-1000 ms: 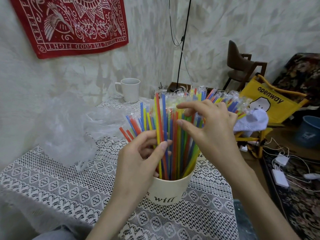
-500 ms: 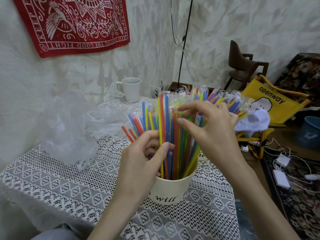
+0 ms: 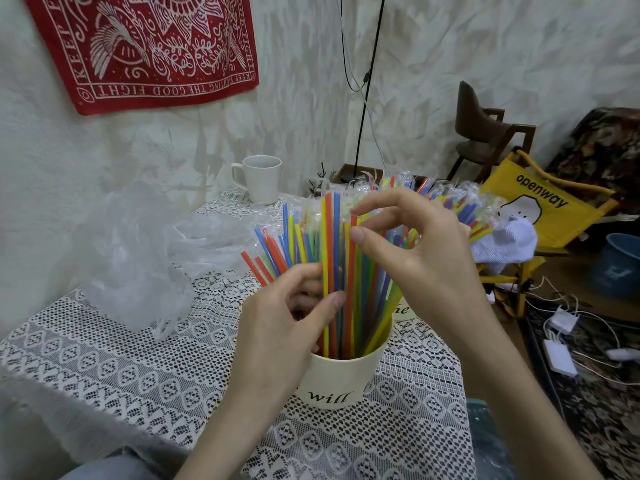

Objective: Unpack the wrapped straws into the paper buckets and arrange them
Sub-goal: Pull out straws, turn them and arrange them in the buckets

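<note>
Two paper buckets (image 3: 341, 382) near the table's right edge, left hand (image 3: 287, 327) and right hand (image 3: 415, 251) each pinching upright straws (image 3: 330, 258).

Paper bucket (image 3: 341, 379) lower centre on bench (image 3: 121, 358), straws (image 3: 332, 271) upright in it, plastic wrap (image 3: 138, 258) left, mug (image 3: 261, 183) behind, upper centre.

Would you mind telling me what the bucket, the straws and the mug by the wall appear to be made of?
The bucket looks like matte cream paperboard with printed lettering, though the look alone leaves that open. The straws look like smooth, brightly coloured plastic, some tips still in crinkled clear film. The mug is probably glazed white ceramic, judging by its thick wall and soft sheen.
</note>
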